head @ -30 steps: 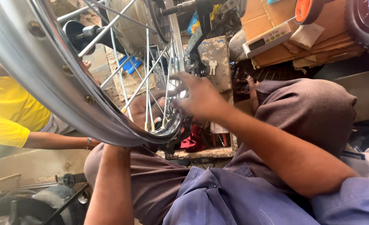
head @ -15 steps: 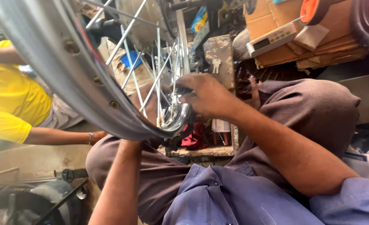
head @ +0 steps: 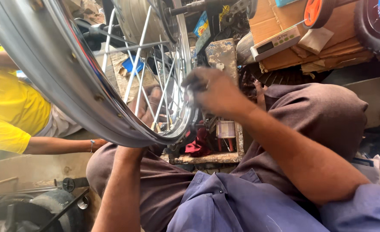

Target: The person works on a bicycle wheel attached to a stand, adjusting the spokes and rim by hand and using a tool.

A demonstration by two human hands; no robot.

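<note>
A chrome spoked wheel rim [head: 61, 81] with a metal hub [head: 142, 17] stands upright across my lap. My right hand [head: 218, 92] is closed on the rim's right edge where the spokes [head: 164, 86] meet it, blurred by motion; I cannot tell if it holds a small tool. My left hand [head: 149, 107] is behind the rim, seen through the spokes, with fingers against the inner side of the wheel. My knees in brown trousers [head: 323, 111] flank the wheel.
A person in a yellow shirt [head: 9, 111] sits at the left, forearm [head: 61, 145] reaching under the rim. Cardboard boxes [head: 310, 43], a small white scale and an orange wheel lie at upper right. A tyre and metal parts [head: 48, 206] sit lower left.
The wheel has shifted right and closer to the camera. My right hand has slid slightly along the rim's right edge. My left hand now shows through the spokes.
</note>
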